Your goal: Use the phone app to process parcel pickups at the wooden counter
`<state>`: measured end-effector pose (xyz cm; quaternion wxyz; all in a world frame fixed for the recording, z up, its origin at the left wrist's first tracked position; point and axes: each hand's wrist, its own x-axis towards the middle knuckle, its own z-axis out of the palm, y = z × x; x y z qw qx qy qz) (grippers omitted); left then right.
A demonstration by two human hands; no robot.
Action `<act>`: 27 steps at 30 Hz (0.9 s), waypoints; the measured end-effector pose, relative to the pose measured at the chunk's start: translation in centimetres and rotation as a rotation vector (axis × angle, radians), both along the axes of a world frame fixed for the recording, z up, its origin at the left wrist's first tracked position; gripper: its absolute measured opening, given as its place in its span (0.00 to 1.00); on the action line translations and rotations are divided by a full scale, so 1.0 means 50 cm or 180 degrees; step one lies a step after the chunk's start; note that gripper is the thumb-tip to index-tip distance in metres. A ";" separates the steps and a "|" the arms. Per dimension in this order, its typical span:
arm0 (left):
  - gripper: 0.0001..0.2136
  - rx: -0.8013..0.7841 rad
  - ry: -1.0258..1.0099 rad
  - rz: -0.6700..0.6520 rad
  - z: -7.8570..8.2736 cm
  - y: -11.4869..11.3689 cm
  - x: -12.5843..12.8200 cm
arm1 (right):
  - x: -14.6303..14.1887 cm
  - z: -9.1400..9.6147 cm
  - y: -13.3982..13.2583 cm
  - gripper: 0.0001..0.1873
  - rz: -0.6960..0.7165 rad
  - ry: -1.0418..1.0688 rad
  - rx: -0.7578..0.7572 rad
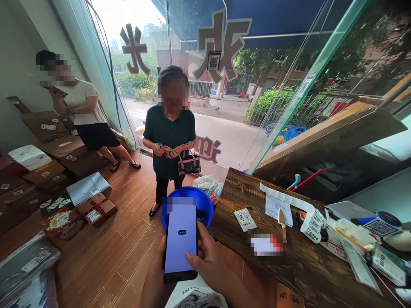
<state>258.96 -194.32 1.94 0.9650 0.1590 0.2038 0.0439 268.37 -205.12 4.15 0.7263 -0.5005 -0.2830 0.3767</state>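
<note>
A smartphone (181, 252) is held upright in front of me, its screen pale violet with a small dark label in the middle. My left hand (157, 265) wraps the phone's left edge, with most of its fingers hidden behind it. On the other side, my right hand (207, 256) grips the right edge, its thumb over the lower part of the screen. Below the phone, part of a white printed bag or cloth (189, 293) shows. Directly behind the phone stands a blue bucket (205, 205).
A dark wooden table (231, 196) on the right bears paper slips, a label roll (313, 226) and a utility knife (281, 220). A person (170, 128) with a handbag stands ahead. Another person (86, 102) leans by stacked cartons (61, 147). Parcels (96, 209) lie on the left floor.
</note>
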 end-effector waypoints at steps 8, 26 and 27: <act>0.16 0.0206 -0.0561 -0.0112 0.036 0.007 0.002 | 0.005 0.004 0.002 0.22 -0.0230 -0.0053 -0.0042; 0.16 0.0480 -0.0156 -0.0211 0.069 0.003 0.004 | 0.005 0.002 0.007 0.22 -0.0251 -0.0059 0.0052; 0.16 0.0444 -0.0104 -0.0187 0.067 0.001 0.005 | 0.006 0.002 0.006 0.21 -0.0278 -0.0107 0.0007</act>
